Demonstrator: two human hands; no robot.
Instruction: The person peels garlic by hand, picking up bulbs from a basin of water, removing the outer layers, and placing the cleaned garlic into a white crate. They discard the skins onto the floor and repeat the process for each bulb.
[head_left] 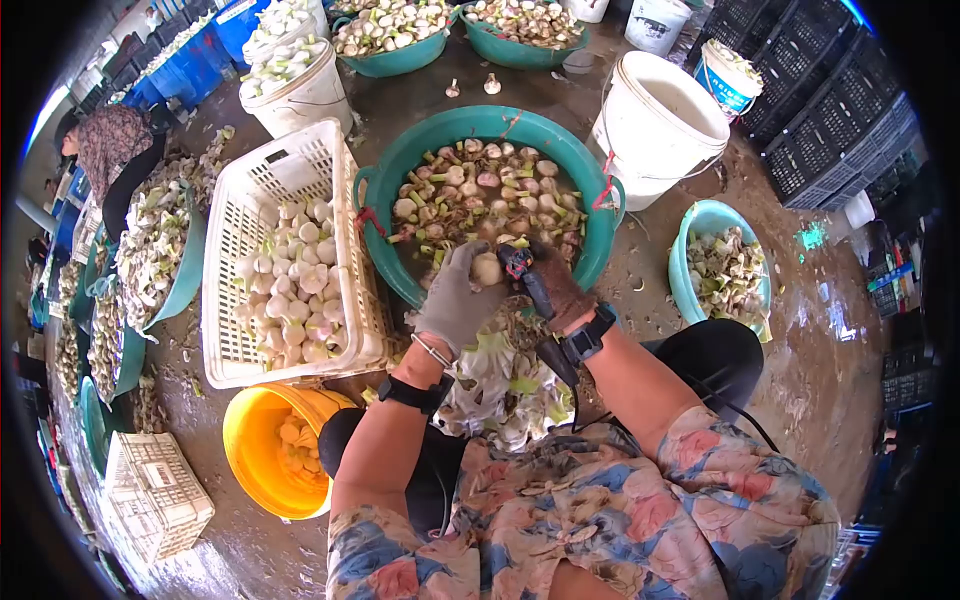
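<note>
Our left hand (pixel 462 297) grips a garlic bulb (pixel 487 269); our right, gloved hand (pixel 552 287) closes around a dark tool (pixel 522 268) beside it, above the green tub (pixel 600 240).

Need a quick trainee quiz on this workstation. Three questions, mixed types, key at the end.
1. The right hand grips a black tool. What is in the left hand?
A) a lid
B) a bulb
C) a brush

2. True or false: the white crate stands left of the big green tub.

3. Fill in: the bucket at the crate's near end is ____ in colour.

Key: 1 B; 2 true; 3 yellow.
</note>
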